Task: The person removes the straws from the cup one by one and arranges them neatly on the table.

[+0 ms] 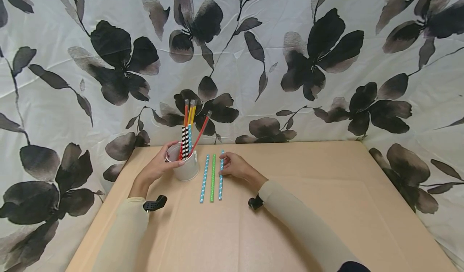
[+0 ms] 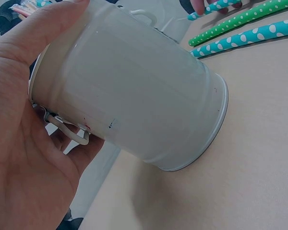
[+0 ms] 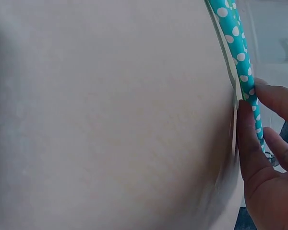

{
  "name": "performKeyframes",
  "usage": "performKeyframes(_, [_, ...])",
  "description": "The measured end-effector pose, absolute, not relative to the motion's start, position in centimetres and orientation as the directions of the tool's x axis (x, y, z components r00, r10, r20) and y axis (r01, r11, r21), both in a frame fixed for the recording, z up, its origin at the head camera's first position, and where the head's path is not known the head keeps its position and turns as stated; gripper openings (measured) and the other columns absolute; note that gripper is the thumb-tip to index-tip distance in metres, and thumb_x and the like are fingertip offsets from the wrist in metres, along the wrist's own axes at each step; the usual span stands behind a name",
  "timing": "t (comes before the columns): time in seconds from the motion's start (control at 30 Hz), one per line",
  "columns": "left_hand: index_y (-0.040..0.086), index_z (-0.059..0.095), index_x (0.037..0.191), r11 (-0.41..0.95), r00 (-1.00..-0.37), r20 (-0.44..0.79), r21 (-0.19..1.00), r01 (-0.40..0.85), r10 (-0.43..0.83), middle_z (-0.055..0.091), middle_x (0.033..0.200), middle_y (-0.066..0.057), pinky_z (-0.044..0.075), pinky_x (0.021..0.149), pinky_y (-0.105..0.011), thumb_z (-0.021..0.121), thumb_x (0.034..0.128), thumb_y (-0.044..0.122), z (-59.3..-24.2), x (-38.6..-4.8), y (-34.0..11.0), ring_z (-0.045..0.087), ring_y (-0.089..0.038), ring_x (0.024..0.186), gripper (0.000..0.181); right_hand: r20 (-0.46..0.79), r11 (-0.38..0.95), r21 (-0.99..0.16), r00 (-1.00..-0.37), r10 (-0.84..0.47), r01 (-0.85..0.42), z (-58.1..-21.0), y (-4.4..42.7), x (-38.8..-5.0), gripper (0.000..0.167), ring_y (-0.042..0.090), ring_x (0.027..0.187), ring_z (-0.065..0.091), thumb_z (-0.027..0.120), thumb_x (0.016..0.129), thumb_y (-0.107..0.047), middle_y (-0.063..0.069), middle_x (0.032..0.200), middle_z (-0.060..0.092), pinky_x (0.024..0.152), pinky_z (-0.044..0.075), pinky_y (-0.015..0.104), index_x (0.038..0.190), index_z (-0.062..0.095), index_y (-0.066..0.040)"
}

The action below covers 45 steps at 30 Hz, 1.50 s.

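My left hand grips the rim of a white metal cup, which stands on the table; in the left wrist view the cup shows its bare side and a small handle. Inside it are a black-and-white striped straw, a red stick and several others. My right hand pinches a blue straw with white dots, also seen in the right wrist view. Left of it lie a green dotted straw and another blue dotted straw, side by side, not touching.
A light wooden table extends to the right and toward me. Behind it hangs a white cloth with dark flowers, reaching the table's back edge.
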<state>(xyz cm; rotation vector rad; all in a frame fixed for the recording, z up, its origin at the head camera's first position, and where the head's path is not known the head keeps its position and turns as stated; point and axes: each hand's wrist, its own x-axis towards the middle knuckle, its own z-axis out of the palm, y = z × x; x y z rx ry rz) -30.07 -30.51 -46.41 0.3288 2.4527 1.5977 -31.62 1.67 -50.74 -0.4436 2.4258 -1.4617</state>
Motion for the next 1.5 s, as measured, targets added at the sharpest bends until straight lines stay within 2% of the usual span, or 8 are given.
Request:
performKeyframes(0.2, [0.021,0.017,0.16,0.404,-0.959,-0.064,0.913,0.055,0.275,0.019,0.164,-0.017,0.018,0.118,-0.067,0.079,0.0894,0.03,-46.39,-30.12,-30.46,0.02,-0.041,0.149,0.094,-0.061,0.516,-0.833,-0.893,-0.445,-0.2,-50.64,1.49,-31.86,0.062,0.017,0.089,0.054,0.084,0.083,-0.008,0.012,0.107,0.056,0.071,0.048,0.023,0.138,0.056,0.002])
performKeyframes(0.33, [0.021,0.018,0.16,0.395,-0.959,-0.053,0.916,0.065,0.28,0.021,0.163,-0.017,0.017,0.118,-0.067,0.079,0.0896,0.028,-46.39,-30.12,-30.38,0.021,-0.041,0.149,0.093,-0.054,0.589,-0.767,-0.889,-0.456,-0.255,-50.58,1.45,-31.93,0.058,0.018,0.093,0.05,0.086,0.083,-0.015,0.011,0.108,0.056,0.078,0.045,0.026,0.134,0.061,-0.001])
performKeyframes(0.53, [0.021,0.018,0.16,0.385,-0.957,-0.042,0.92,0.075,0.287,0.022,0.162,-0.017,0.018,0.119,-0.066,0.078,0.0899,0.026,-46.35,-30.12,-30.31,0.023,-0.04,0.148,0.092,-0.039,0.622,-0.726,-0.885,-0.463,-0.293,-50.63,1.48,-32.07,0.054,0.019,0.097,0.048,0.087,0.081,-0.02,0.011,0.111,0.056,0.086,0.046,0.031,0.128,0.066,-0.002])
performKeyframes(0.83, [0.021,0.019,0.16,0.387,-0.957,-0.044,0.919,0.074,0.287,0.023,0.162,-0.017,0.019,0.118,-0.066,0.079,0.0896,0.027,-46.24,-30.02,-30.23,0.024,-0.041,0.148,0.093,-0.039,0.636,-0.711,-0.886,-0.461,-0.3,-50.71,1.55,-32.37,0.052,0.018,0.096,0.049,0.088,0.08,-0.02,0.008,0.108,0.057,0.087,0.046,0.03,0.124,0.068,-0.003])
performKeyframes(1.5, [0.022,0.018,0.16,0.387,-0.959,-0.044,0.919,0.071,0.28,0.022,0.163,-0.016,0.02,0.118,-0.066,0.079,0.0895,0.028,-46.19,-30.02,-30.12,0.023,-0.041,0.148,0.093,-0.055,0.602,-0.747,-0.876,-0.478,-0.281,-50.07,2.44,-32.55,0.047,0.019,0.098,0.054,0.085,0.084,-0.016,0.01,0.115,0.058,0.09,0.05,0.033,0.125,0.067,-0.003])
